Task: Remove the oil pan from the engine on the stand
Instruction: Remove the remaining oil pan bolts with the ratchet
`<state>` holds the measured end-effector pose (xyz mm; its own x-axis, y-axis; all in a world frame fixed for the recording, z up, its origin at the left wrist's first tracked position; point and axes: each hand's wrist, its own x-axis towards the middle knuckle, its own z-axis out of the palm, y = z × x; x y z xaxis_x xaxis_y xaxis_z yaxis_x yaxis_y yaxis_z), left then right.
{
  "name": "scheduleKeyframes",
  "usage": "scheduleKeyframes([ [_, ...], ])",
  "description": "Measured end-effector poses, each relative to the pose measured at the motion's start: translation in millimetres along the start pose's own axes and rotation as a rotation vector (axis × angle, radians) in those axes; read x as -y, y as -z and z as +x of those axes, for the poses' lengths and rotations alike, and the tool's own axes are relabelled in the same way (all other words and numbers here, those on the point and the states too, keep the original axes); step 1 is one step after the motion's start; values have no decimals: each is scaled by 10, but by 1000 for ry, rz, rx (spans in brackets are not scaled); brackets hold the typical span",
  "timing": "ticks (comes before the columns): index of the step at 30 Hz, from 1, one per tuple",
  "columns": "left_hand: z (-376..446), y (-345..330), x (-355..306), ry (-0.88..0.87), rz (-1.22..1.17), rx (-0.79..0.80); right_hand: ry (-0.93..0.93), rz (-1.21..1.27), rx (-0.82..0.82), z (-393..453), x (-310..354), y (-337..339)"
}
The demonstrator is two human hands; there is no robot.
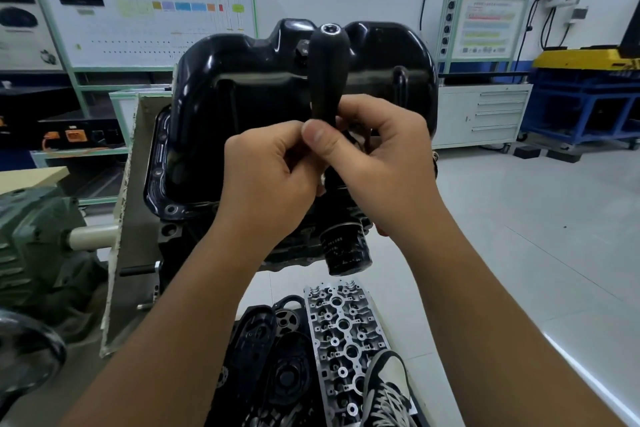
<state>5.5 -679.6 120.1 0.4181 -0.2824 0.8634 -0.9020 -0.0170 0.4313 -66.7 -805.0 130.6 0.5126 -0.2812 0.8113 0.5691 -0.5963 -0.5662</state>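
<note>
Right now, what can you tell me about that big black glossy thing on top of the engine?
The glossy black metal oil pan sits on top of the upside-down engine block, its deep dished body facing up. A flat flange with bolt holes rims its base, lying against the block. A plug-like fitting shows near its top. Both hands, holding a dark tool handle, hide part of its front.

The oil pan [277, 87] is seated on top of the engine [194, 246]. A cylinder head [346, 340] is laid on the floor below, right of the covers [273, 364].
</note>
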Motion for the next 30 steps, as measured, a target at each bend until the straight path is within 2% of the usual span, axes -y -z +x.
scheduleKeyframes([
  [3, -10, -30, -10, 8, 53, -68, 24, -19, -93, -12, -12, -47],
  [5, -18, -31, -27, -5, 8, -39, 13, -5, -116, -16, -23, -66],
  [8, -21, -13, -55, -71, -61, 70, -45, 74, -33, -17, -36, -60],
  [10, -11, -10, -50, -82, -23, 43, -60, 96, 17, -26, -25, -59],
  [14, -6, -4, 13, 6, 66, -70, 15, 7, -75, -43, -11, -75],
  [16, -12, 20, 8, -10, 2, -18, 13, 14, -107, -40, -9, -79],
  [20, -12, 40, 0, -30, -44, 110, -14, 21, -44, -32, -21, -56],
  [22, -8, 28, 0, 1, -37, 68, -17, 27, -28, -40, -15, -57],
  [26, -12, 3, -46, -3, 34, -11, 7, 43, -108, -52, 8, -75],
  [30, -5, 20, -40, -68, -11, 52, -37, 86, -16, -40, 4, -34],
])
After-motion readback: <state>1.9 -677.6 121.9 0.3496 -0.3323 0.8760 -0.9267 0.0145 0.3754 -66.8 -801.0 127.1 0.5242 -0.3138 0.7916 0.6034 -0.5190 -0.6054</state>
